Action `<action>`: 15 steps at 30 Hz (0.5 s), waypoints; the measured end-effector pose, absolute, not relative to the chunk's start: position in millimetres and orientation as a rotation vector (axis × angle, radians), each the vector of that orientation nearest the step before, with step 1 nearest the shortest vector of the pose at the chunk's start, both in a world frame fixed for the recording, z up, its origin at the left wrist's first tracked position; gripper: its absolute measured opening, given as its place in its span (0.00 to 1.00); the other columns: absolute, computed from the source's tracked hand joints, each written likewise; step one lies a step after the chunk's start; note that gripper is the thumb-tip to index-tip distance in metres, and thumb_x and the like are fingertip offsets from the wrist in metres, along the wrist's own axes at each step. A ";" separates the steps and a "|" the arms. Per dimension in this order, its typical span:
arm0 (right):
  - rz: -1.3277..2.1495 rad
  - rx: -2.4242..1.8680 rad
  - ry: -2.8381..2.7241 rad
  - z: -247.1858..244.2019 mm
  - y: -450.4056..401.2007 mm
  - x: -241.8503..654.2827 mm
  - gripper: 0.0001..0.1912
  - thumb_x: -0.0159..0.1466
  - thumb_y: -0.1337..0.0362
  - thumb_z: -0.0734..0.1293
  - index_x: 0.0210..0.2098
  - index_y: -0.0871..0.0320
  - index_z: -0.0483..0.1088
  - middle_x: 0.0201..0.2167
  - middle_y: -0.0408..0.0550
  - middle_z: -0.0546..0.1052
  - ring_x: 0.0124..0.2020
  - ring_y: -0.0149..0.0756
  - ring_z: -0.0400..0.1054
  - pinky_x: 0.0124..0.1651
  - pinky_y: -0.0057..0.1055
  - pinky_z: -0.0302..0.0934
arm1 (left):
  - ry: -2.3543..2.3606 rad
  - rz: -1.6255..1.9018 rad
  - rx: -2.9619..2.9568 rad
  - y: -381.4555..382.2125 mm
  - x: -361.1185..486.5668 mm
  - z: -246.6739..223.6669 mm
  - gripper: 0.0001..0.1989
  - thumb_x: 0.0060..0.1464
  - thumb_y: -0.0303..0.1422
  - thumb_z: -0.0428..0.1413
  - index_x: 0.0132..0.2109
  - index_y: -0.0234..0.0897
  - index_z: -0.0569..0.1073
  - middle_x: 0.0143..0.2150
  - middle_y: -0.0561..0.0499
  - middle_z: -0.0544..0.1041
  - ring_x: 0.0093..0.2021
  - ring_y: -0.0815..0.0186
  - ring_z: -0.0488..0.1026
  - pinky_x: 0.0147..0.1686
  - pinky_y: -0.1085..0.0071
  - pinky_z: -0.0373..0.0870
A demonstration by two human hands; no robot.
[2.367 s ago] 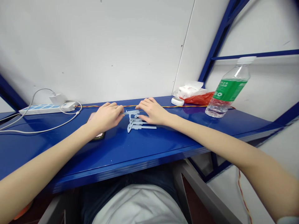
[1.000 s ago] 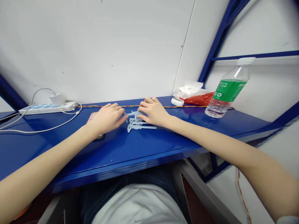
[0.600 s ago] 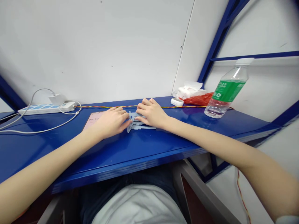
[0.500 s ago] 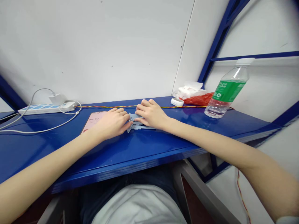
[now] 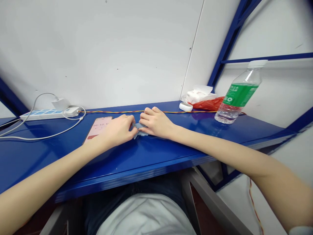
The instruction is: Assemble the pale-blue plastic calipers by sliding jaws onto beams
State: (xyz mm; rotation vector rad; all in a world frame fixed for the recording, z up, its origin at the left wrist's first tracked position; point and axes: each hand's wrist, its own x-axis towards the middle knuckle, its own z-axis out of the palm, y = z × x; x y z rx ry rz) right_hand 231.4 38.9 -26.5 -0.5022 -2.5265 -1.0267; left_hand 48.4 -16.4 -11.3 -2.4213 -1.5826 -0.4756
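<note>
A small grey-blue plastic piece point(image 5: 140, 131) lies low over the blue table point(image 5: 146, 153), between my two hands. My left hand point(image 5: 122, 129) pinches its left end between thumb and fingers. My right hand point(image 5: 156, 123) has its fingers curled over the right part, with the thumb along the near side. Much of the piece is hidden under the fingers. A phone point(image 5: 99, 127) with a timer on its screen lies beside my left hand, partly covered by it.
At the left back is a white power strip point(image 5: 49, 113) with a charger and white cable. Toward the right stand a water bottle point(image 5: 237, 94), a red bag point(image 5: 209, 103), a tissue pack point(image 5: 199, 94) and a white oval object point(image 5: 186, 106). A thin twisted wire runs along the wall.
My right hand has shifted slightly left and nearer, covering more of the piece. The fingers of my left hand are more curled, and more of the phone shows.
</note>
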 end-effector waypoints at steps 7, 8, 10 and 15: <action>-1.010 -0.519 -2.534 -24.3 37.6 228.8 0.16 0.67 0.56 0.59 0.36 0.61 0.71 0.35 0.51 0.74 0.42 0.42 0.58 0.39 0.37 0.46 | -1.643 -0.517 -2.396 -15.5 51.1 -9.5 0.04 0.47 0.32 0.48 0.28 0.39 0.65 0.27 0.49 0.75 0.28 0.61 0.72 0.25 0.68 0.62; -1.006 -0.526 -2.533 -23.9 37.9 228.9 0.16 0.67 0.56 0.58 0.36 0.61 0.71 0.35 0.51 0.74 0.42 0.42 0.58 0.39 0.37 0.46 | -1.632 -0.522 -2.393 -14.3 49.5 -10.1 0.04 0.47 0.30 0.47 0.28 0.39 0.66 0.27 0.49 0.75 0.28 0.61 0.71 0.24 0.69 0.62; -0.995 -0.554 -2.535 -23.6 39.6 230.2 0.16 0.67 0.56 0.58 0.36 0.61 0.71 0.35 0.51 0.74 0.43 0.42 0.58 0.39 0.36 0.45 | -1.624 -0.527 -2.386 -11.1 44.5 -11.3 0.05 0.45 0.27 0.46 0.28 0.40 0.66 0.27 0.50 0.75 0.27 0.62 0.71 0.23 0.69 0.61; -0.945 -0.652 -2.519 -23.9 48.9 236.5 0.17 0.66 0.55 0.60 0.34 0.61 0.72 0.33 0.51 0.75 0.41 0.42 0.59 0.39 0.36 0.46 | -1.627 -0.539 -2.264 -2.8 26.2 -10.9 0.06 0.48 0.30 0.47 0.33 0.39 0.68 0.30 0.49 0.76 0.30 0.61 0.73 0.24 0.69 0.63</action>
